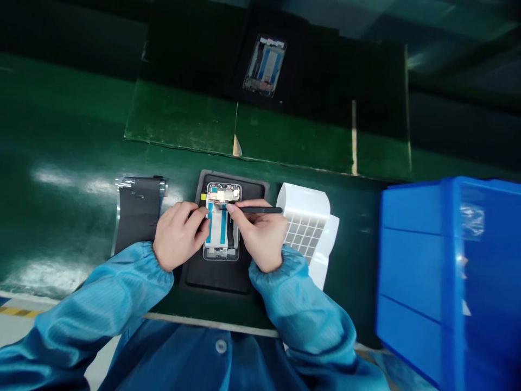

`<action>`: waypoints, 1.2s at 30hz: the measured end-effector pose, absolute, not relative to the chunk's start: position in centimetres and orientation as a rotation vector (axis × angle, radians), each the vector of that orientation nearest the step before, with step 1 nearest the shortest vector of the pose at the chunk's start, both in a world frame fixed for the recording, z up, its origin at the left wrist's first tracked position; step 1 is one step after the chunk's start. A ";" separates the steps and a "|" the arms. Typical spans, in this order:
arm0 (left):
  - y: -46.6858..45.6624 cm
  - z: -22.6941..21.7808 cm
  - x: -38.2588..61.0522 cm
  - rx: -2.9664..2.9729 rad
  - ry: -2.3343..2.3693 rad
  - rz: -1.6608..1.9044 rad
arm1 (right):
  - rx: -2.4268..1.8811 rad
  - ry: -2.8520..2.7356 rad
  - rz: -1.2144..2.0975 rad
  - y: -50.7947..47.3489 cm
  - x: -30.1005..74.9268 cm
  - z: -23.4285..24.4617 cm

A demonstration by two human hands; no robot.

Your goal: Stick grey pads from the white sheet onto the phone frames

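Observation:
An opened phone frame (222, 225) with blue strips inside lies on a black tray (220, 271) in front of me. My left hand (179, 234) rests at the frame's left edge, fingers curled against it. My right hand (260, 233) pinches a thin black tool (260, 209). The tool's tip touches the upper part of the frame near the gold-coloured board. Both arms wear blue sleeves.
A white sheet of small grey squares (307, 231) lies right of the tray. A black curved sheet (138, 217) lies to the left. A blue plastic bin (451, 277) stands at the right. Another phone frame (264, 65) sits on a dark mat farther back.

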State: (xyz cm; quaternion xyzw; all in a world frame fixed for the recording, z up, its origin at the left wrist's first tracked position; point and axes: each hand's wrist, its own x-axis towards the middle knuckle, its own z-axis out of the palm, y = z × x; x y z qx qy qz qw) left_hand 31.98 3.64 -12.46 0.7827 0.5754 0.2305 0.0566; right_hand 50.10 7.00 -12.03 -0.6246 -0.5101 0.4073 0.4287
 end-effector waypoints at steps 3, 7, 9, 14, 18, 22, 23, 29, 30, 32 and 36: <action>3.6 -12.6 32.0 2.375 1.744 0.699 | -1.559 -1.287 1.013 7.0 50.2 -12.1; 3.6 -12.6 32.0 2.383 1.742 0.706 | -1.568 -1.301 1.001 7.0 50.2 -12.1; 3.6 -12.5 32.0 2.382 1.743 0.708 | -1.565 -1.303 0.995 7.0 50.2 -12.1; 3.6 -12.5 32.0 2.389 1.738 0.713 | -1.540 -1.296 1.005 7.1 50.2 -12.2; 3.6 -12.5 32.0 2.385 1.742 0.703 | -1.548 -1.294 1.014 7.1 50.2 -12.3; 3.6 -12.3 32.0 2.417 1.728 0.713 | -1.545 -1.301 1.004 7.1 50.2 -12.3; 3.6 -12.3 32.0 2.424 1.723 0.706 | -1.544 -1.305 1.003 7.1 50.3 -12.4; 3.8 -12.3 31.8 2.480 1.708 0.597 | -1.548 -1.337 0.997 7.0 50.4 -12.6; 3.8 -12.3 31.8 2.490 1.705 0.574 | -1.548 -1.338 0.998 7.0 50.4 -12.6; 3.8 -12.3 31.7 2.509 1.701 0.528 | -1.550 -1.335 1.003 7.0 50.4 -12.6; 3.8 -12.1 31.8 2.555 1.704 0.432 | -1.551 -1.339 1.004 7.0 50.4 -12.6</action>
